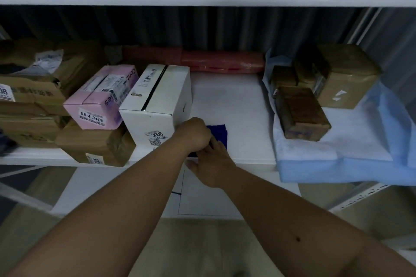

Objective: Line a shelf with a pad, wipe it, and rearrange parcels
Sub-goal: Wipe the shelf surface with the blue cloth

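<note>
In the head view, the thing that matters sits just below the middle of the frame: a small dark blue cloth (218, 133), folded into a rough square, lying flat on the bare white shelf surface (227, 101) near its front edge. Both hands meet on it. The left hand (194, 135) comes in from the lower left, its knuckles up and fingers curled down onto the cloth's left edge, so it looks bunched on the fabric, though the fingertips are hidden under the hand. The right hand (210, 164) comes from the lower right and lies just nearer the camera, its fingers reaching up onto the cloth's near edge; whether they pinch it or only press on it I cannot tell.

The cloth lies beyond and slightly right of both hands, with open shelf stretching to the upper right of it. Touching or nearly touching the left hand's back is a white cardboard box with a black seam (157, 101), left of centre, with a pink carton (101, 96) beside it and brown parcels (29, 96) at the far left. At the right, a pale blue padded sheet (337, 164) drapes over the shelf front, carrying taped brown parcels (301, 114).

My reading: wiping is in hand, and the free run is rightward, toward the pad's edge.
</note>
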